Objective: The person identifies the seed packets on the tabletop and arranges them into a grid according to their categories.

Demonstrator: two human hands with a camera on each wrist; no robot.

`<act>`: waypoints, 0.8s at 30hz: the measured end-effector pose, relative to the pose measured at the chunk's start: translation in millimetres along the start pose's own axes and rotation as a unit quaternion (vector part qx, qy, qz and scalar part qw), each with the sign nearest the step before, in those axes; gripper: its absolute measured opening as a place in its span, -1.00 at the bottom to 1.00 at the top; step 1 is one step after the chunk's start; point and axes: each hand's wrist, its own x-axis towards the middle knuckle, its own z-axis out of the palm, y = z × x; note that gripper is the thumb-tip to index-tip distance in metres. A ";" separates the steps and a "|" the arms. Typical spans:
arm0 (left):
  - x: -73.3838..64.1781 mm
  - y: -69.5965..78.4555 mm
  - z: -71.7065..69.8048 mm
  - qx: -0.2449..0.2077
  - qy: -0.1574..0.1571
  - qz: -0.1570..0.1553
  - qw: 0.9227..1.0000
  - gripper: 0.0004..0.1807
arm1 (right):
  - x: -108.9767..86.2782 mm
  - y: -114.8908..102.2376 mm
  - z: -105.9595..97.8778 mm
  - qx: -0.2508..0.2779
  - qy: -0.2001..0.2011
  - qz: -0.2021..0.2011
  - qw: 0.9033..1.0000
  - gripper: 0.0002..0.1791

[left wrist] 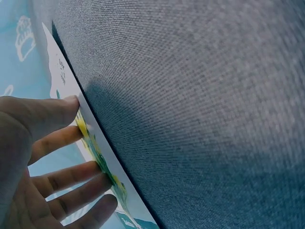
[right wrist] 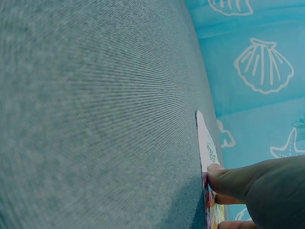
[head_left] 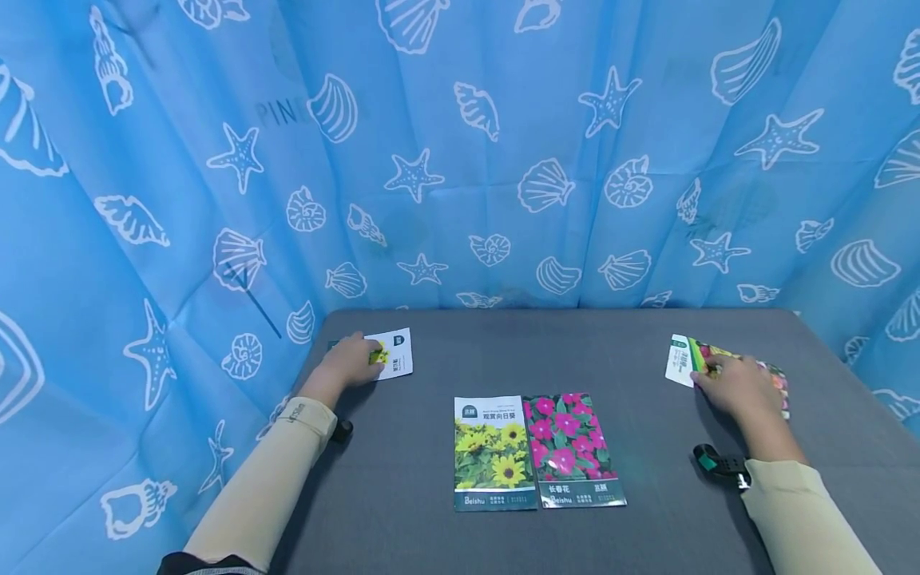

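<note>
At the table's back left, my left hand (head_left: 350,359) lies over a white seed packet (head_left: 398,354) with yellow flowers and covers part of it. In the left wrist view its thumb and spread fingertips (left wrist: 71,107) touch the face of the packet (left wrist: 66,78). My right hand (head_left: 743,390) is at the back right, over a seed packet (head_left: 679,361) with a white end and colourful print. Its thumb (right wrist: 215,172) touches the face of that packet (right wrist: 205,143); most of its other fingers are out of the right wrist view.
Two seed packets lie side by side in the middle of the grey table (head_left: 402,463): one with yellow sunflowers (head_left: 494,454), one with pink flowers (head_left: 571,447). A blue curtain (head_left: 460,200) with white shells hangs behind the table and along its left side.
</note>
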 end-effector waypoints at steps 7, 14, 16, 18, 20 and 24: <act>0.1 1.2 0.9 0.001 -0.005 -0.011 1.000 -0.41 | 0.8 0.6 -0.3 0.004 -0.006 -0.014 1.000 -0.24; 0.1 -0.4 2.1 -0.003 -0.007 -0.008 1.000 -0.42 | 0.4 3.1 -1.7 0.010 -0.013 -0.060 0.998 -0.30; 0.1 -0.3 2.1 -0.004 -0.008 -0.005 1.000 -0.43 | -0.3 3.1 -2.6 0.015 -0.019 -0.073 0.997 -0.31; -0.3 0.5 1.7 -0.009 -0.007 -0.005 1.000 -0.45 | -0.5 3.6 -3.5 0.019 -0.023 -0.089 0.996 -0.32; 0.0 1.4 1.8 -0.022 -0.008 -0.013 1.000 -0.49 | -0.8 4.2 -4.3 0.022 -0.025 -0.100 0.994 -0.34; 1.1 3.1 1.8 -0.057 -0.012 -0.025 0.998 -0.70 | -0.3 6.7 -5.3 0.029 -0.026 -0.124 0.992 -0.37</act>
